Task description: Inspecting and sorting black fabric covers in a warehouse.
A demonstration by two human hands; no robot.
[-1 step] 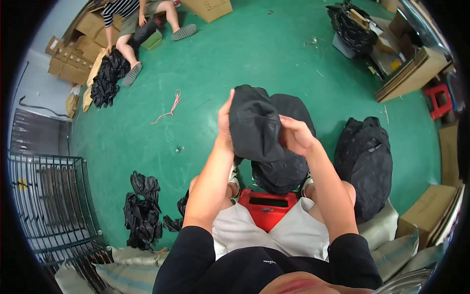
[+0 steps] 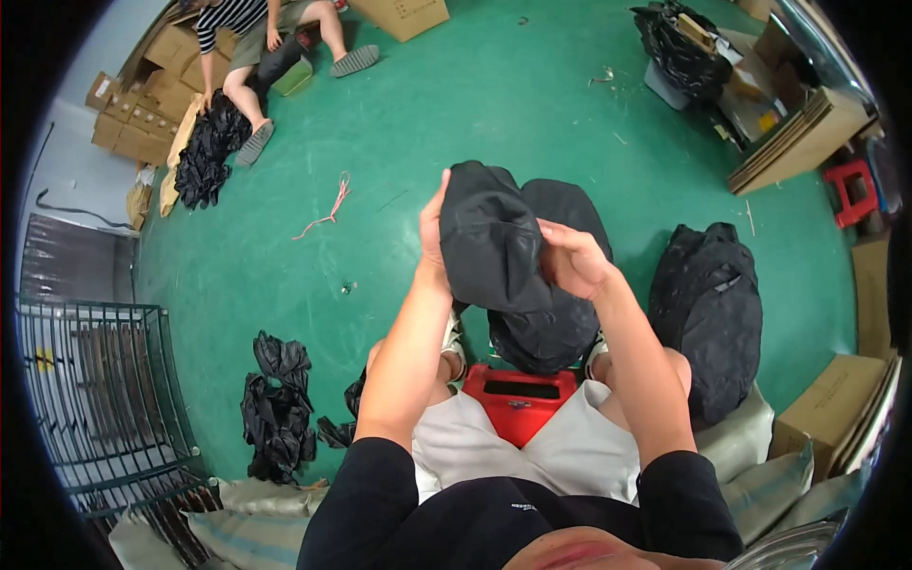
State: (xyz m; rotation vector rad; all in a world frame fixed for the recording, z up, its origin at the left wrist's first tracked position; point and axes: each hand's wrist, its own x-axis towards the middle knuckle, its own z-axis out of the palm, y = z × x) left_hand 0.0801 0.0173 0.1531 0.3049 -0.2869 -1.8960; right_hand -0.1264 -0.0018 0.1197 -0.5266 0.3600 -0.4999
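Both hands raise a soft black cloth piece (image 2: 488, 237), rounded and seamed like a cap, in front of my knees. My left hand (image 2: 433, 228) wraps its left side, with most fingers hidden behind the cloth. At the right edge, my right hand (image 2: 578, 261) has its fingers pressed together against the fabric; the fingertips are partly hidden. Behind and below lie more rounded black cloth pieces, one farther off (image 2: 575, 209) and one nearer between my feet (image 2: 546, 334). Between my thighs a red plastic stool (image 2: 521, 418) shows.
A bulging black bag (image 2: 708, 318) stands to my right. Crumpled black plastic bags (image 2: 275, 408) lie to my left, near a dark metal rack (image 2: 104, 389). Another person (image 2: 249, 47) sits at the far left beside cardboard boxes (image 2: 142, 133). Pink string (image 2: 332, 209) lies on the green floor.
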